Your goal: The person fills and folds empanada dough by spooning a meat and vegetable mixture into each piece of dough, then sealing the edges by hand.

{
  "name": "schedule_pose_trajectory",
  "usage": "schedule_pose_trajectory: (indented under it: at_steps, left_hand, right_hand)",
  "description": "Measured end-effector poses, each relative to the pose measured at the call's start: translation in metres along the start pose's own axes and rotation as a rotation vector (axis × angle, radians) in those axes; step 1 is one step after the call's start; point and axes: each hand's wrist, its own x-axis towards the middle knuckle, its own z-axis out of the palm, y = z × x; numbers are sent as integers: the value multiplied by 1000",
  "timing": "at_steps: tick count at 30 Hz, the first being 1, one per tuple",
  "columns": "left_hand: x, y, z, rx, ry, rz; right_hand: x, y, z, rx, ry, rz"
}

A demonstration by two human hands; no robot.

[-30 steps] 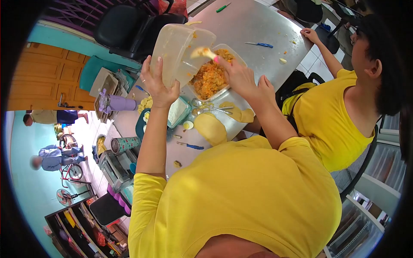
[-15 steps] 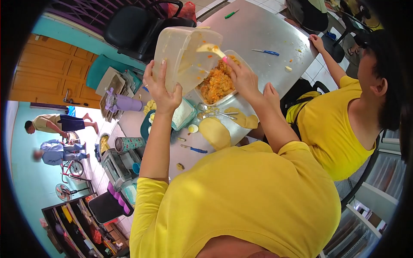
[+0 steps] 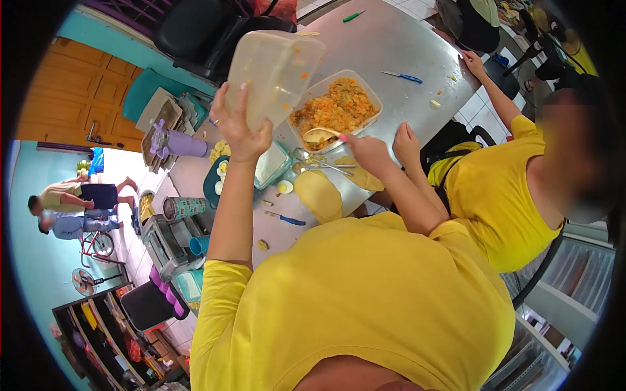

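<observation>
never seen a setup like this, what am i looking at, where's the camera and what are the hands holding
There's no machine here: a person works bare-handed. The camera is worn on their head, looking forward and down, so their own yellow shirt fills the foreground. The left hand holds up a tilted plastic tub with orange specks on it. The right hand holds a spoon at the near side of a box of orange food. On the metal table also lie a blue knife and a flat, yellowish piece, possibly dough. The other person in yellow sits alongside.
</observation>
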Motion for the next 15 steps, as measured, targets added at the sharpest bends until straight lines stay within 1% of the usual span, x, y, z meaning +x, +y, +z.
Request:
schedule_pose_trajectory:
  at_steps: [1,3,4,6,7,9,11,13,15]
  left_hand:
    - [-3,-1,0,-8,2,0]
    - [-13,-3,-1,-95,87,-153]
    - [-17,-5,-3,-91,89,-156]
    - [-28,-7,-9,-73,128,-251]
    - [-33,-7,-12,-65,132,-256]
    - [-42,-7,-17,-37,120,-249]
    - [-50,-5,-18,-51,119,-265]
    - [-54,0,-20,-70,113,-274]
    - [-53,8,-24,10,35,-167]
  right_hand:
    - [1,-3,4,-22,-50,-12]
    - [21,0,11,-65,-54,-9]
    - [32,5,15,-117,-54,44]
    - [50,19,15,-192,-76,131]
    - [55,30,9,-218,-93,163]
    - [61,31,-24,-227,-91,197]
    - [65,29,-44,-273,-76,191]
    - [67,32,-43,-315,-57,192]
    - [69,40,-26,-280,-15,244]
